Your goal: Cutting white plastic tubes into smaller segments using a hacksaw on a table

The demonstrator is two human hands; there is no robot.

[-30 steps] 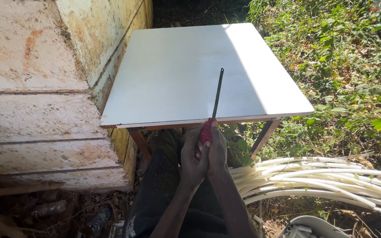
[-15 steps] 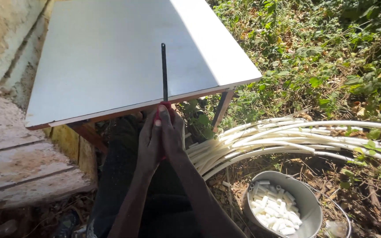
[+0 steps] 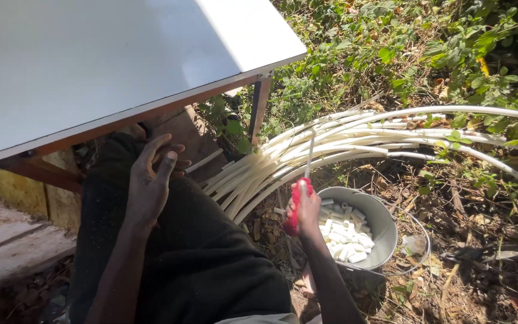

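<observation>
My right hand grips the red handle of a knife whose thin blade points up toward a bundle of long white peeled stalks lying on the ground. The hand hovers at the left rim of a grey metal bucket that holds several short white cut pieces. My left hand rests open on my knee, on dark trousers, just below the edge of a white table.
The table's wooden leg stands between my knee and the stalks. Green plants cover the ground beyond the stalks. Dry leaves and soil surround the bucket. A worn concrete step lies at the lower left.
My view swung right and down. My hands, both on the knife at the table edge, parted: the right carried the knife down to the bucket, the left dropped onto my knee.
</observation>
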